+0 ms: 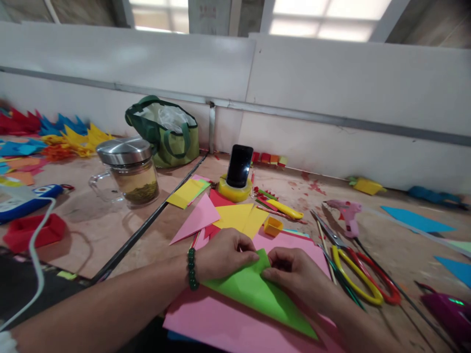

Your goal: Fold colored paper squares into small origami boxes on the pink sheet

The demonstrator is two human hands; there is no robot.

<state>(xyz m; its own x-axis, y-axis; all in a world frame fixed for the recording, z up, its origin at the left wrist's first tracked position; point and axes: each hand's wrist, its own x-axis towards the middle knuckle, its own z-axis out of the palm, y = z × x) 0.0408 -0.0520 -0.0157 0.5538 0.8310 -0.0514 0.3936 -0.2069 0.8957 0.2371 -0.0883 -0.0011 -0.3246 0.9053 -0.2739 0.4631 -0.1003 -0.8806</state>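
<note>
- The green paper [253, 291] is bright and folded, lying over pink sheets [217, 316] directly before the person; its long lower edge slants down to a sharp point at right.
- The left hand [226, 255] has thumb and fingers closed on the paper's upper part; the right hand [296, 272] pinches it just beside, fingers curled in.
- A white wall panel [331, 88] bounds the worktable [110, 240] at the back.
- A dark seam [147, 223] crosses the tabletop from its front edge; brown surface shows left of it, in front of the mug.
- A green bag [194, 142] stands by the panel, with the lidded glass mug [138, 181] nearer.
- Scissors [339, 241] crowd the right forearm, a pink glue gun [346, 211] beyond.
- Past the hands, a phone [240, 165] leans upright on a tape roll [233, 193].
- A small yellow box [273, 226] sits just beyond the right hand.
</note>
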